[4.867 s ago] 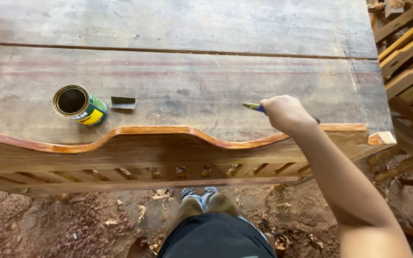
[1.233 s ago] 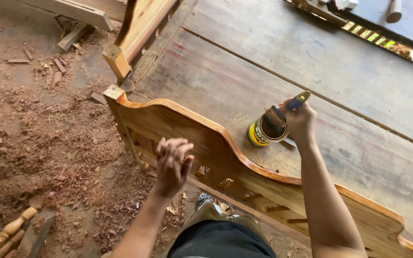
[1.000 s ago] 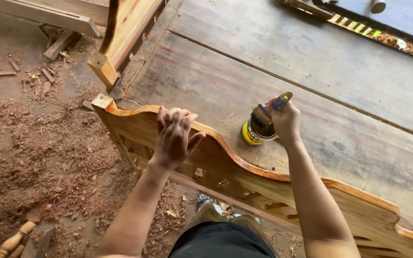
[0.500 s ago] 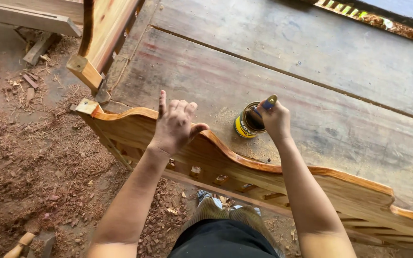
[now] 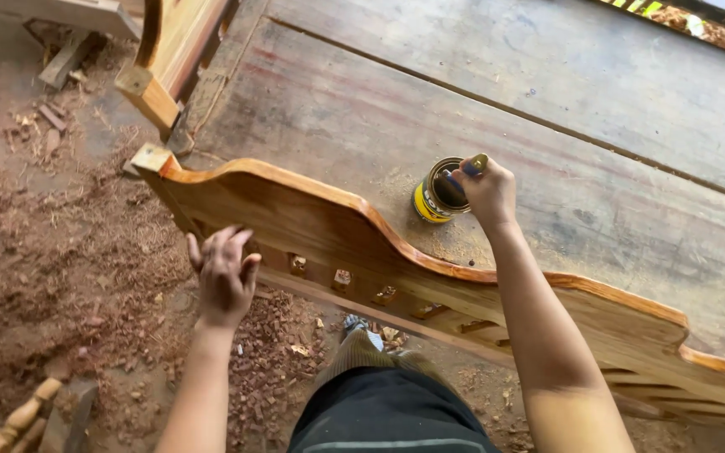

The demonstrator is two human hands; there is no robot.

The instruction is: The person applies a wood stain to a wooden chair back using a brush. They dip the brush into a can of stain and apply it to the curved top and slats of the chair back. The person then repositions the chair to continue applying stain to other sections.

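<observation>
In the head view, your right hand (image 5: 488, 191) is closing around the blue and yellow handle of a brush (image 5: 470, 167), just right of the frame's centre. The brush's long axis is running from upper right down to lower left: the yellow handle tip is pointing toward the upper right, and the bristle end is dipping into the open mouth of a small yellow can (image 5: 438, 191). The can is sitting tilted on the grey wooden bench (image 5: 597, 126), its opening facing up and to the right, and your hand is touching its rim.

Your left hand (image 5: 223, 273) is hanging in the lower left of the frame, fingers spread loosely and holding nothing, in front of the carved headboard (image 5: 312, 220). That headboard is leaning against the near edge of the bench, its wavy top rail stretching from upper left to lower right. Wood shavings are covering the floor (image 5: 52, 252) on the left.
</observation>
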